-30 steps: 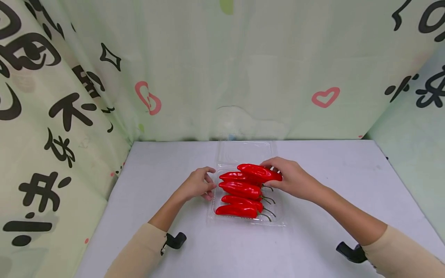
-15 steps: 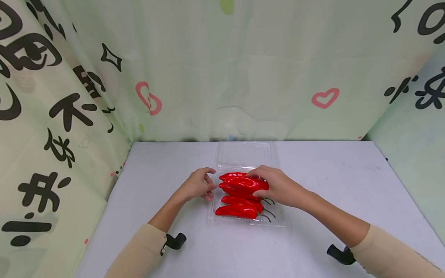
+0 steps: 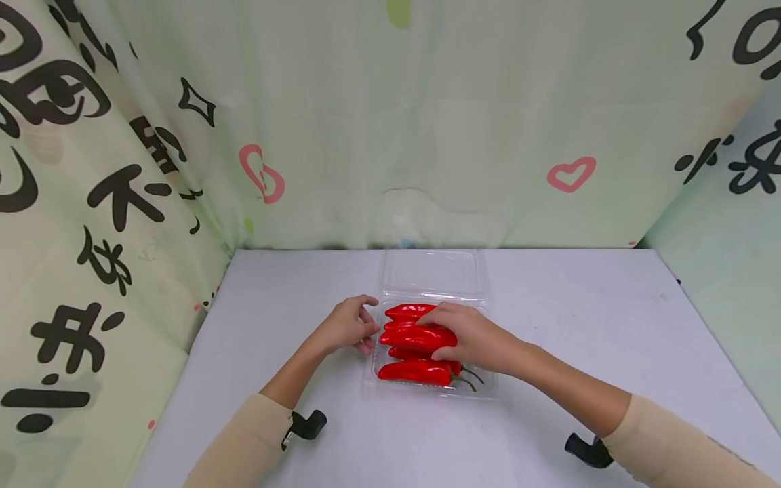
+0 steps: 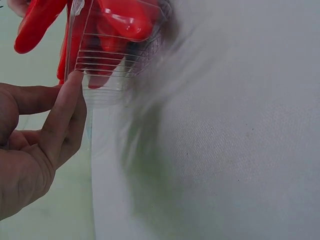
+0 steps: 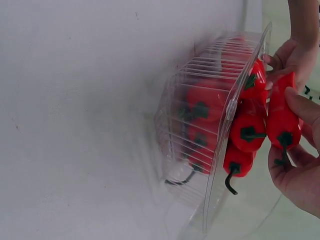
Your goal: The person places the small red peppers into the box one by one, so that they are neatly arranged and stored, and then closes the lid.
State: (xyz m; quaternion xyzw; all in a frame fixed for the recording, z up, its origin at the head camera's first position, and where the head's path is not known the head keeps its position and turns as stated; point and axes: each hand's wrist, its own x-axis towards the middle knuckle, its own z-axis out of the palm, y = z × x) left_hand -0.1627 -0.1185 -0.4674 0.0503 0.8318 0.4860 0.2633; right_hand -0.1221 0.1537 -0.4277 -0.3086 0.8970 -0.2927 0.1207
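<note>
My right hand (image 3: pixel 478 339) grips a glossy red chili pepper (image 5: pixel 282 117) around its stem end, holding it over a hinged clear plastic box (image 5: pixel 220 152). Inside the box, several similar red peppers (image 3: pixel 415 371) lie side by side, green stems toward the right. The held one overlaps the middle of the row in the head view. My left hand (image 3: pixel 349 324) stays at the box's left side. In the left wrist view, its fairly straight fingers (image 4: pixel 62 107) touch the ribbed wall near the rim.
The open clear lid (image 3: pixel 434 272) lies back toward the table's far edge. A pale cloth covers the table (image 3: pixel 586 318). Behind hangs a light green curtain (image 3: pixel 476 122) printed with hearts and black characters. Black camera mounts (image 3: pixel 310 425) sit at both wrists.
My right hand has carried the held pepper from the far end of the row toward me and slightly left, lowering it over the middle peppers. My left hand has stayed in place.
</note>
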